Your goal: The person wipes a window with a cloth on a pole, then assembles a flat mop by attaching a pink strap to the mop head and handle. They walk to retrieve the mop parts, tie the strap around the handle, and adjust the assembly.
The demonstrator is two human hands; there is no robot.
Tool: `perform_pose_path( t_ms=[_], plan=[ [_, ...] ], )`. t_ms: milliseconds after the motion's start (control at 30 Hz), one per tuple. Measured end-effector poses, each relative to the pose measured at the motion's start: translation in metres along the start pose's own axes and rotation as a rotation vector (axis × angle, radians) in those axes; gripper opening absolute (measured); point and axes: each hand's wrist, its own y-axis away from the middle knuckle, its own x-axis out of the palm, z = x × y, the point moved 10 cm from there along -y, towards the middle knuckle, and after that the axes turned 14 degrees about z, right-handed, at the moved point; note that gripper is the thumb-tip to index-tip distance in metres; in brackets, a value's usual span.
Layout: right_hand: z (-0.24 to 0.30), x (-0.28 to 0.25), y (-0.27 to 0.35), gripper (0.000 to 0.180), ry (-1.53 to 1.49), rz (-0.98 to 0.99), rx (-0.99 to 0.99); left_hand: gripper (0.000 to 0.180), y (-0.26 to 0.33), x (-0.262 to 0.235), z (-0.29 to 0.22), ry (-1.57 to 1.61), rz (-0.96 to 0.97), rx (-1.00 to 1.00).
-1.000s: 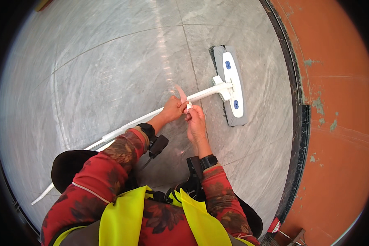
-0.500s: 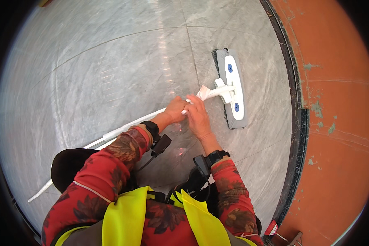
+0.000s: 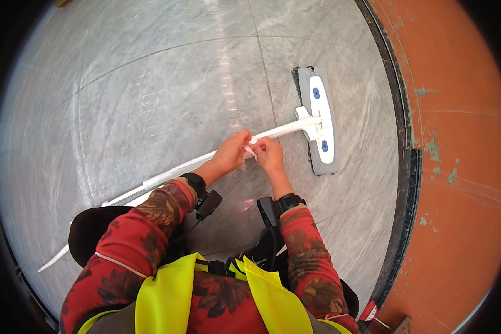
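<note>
A flat mop lies across the floor in front of me, its white pole [image 3: 286,129] running from lower left to upper right. The mop head [image 3: 320,119] has a white plate with two blue buttons on a grey pad. My left hand [image 3: 231,152] is closed, its thumb and fingers pinching a small pale pink strip [image 3: 249,150] at the pole. Close beside it, my right hand [image 3: 269,156] pinches the same strip from the right. Whether the strip is cloth or paper I cannot make out, and the fingers partly cover it.
Grey stone-look tiles [image 3: 167,94] make up the floor. To the right runs a dark edge strip [image 3: 398,83], with a scuffed orange surface [image 3: 462,111] beyond it. The pole's thin white end [image 3: 53,260] reaches out at the lower left, past my dark-clad knee [image 3: 92,231].
The strip's loose end, which stuck up above the pole, is now down between my fingers. My right hand has lowered, baring more of the pole; my left has shifted slightly left.
</note>
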Motion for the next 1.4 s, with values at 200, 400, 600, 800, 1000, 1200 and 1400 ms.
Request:
perform_pose_path(
  t_ms=[200,400,600,800,1000,1200,1400],
  plan=[
    [-0.007,0.021,0.007,0.021,-0.319,0.348,0.048,0.021,-0.003,-0.024,-0.001,-0.045,-0.093,0.016],
    [-0.006,0.025,0.005,0.018,-0.607,0.445,0.034,0.025,-0.010,0.012,0.017,0.260,0.311,-0.185],
    [-0.013,0.021,0.004,0.010,-0.464,0.371,0.031,0.028,-0.015,0.015,-0.024,-0.590,0.373,0.010],
    [-0.011,-0.024,0.017,0.008,-0.187,0.087,-0.176,0.019,-0.015,0.016,-0.029,-0.736,0.545,0.042],
    [-0.044,-0.030,0.021,0.009,-0.169,-0.080,-0.114,0.014,-0.014,0.011,-0.001,-0.890,0.694,0.195],
    [-0.070,-0.009,0.009,0.007,-0.300,-0.027,-0.036,0.009,-0.019,0.008,-0.027,-0.418,0.498,0.343],
    [-0.062,0.000,0.014,0.006,-0.194,-0.055,-0.096,0.014,-0.034,0.060,-0.037,0.170,0.666,0.294]
  ],
)
